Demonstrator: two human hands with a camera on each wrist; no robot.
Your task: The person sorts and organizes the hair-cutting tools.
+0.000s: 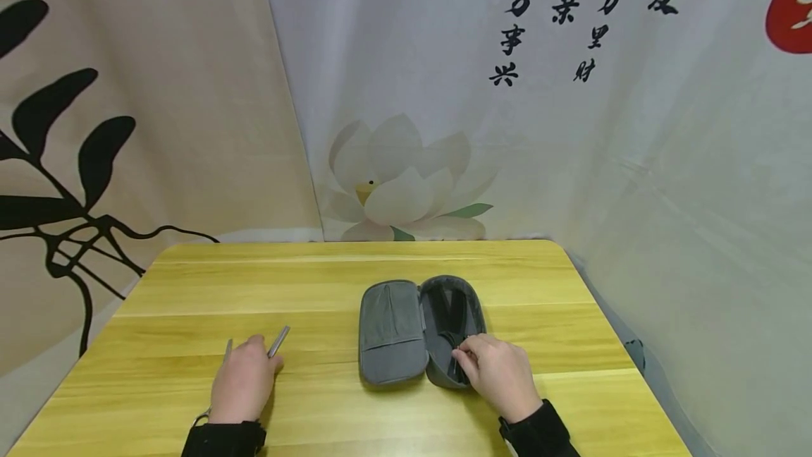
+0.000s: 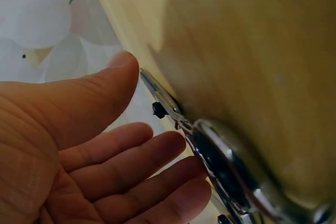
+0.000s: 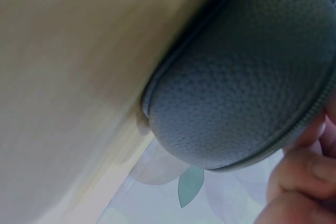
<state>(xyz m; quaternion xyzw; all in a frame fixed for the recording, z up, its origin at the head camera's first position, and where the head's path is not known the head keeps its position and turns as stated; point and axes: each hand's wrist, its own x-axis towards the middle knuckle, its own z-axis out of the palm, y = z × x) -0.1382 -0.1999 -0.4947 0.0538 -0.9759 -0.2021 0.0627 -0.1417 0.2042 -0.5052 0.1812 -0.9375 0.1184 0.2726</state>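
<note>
My left hand (image 1: 242, 383) reaches palm-down over the left part of the table. Its fingers are loosely bent and the thumb stands apart in the left wrist view. Beside the fingertips lies a shiny metal tool (image 2: 226, 150) with a narrow tip and curved handles; contact cannot be told. A slim silver piece (image 1: 278, 341) shows right of that hand. A grey zip case (image 1: 393, 330) lies unfolded near the middle. My right hand (image 1: 504, 376) dips into its deeper half, fingertips pinched at a thin dark item (image 1: 452, 337), mostly hidden. The case's textured wall (image 3: 226, 93) fills the right wrist view.
The wooden table (image 1: 330, 281) has rounded far corners. A cloth backdrop (image 1: 431, 34) with a lotus print and black writing hangs behind it. The case's flat left half carries a pocket (image 1: 393, 355).
</note>
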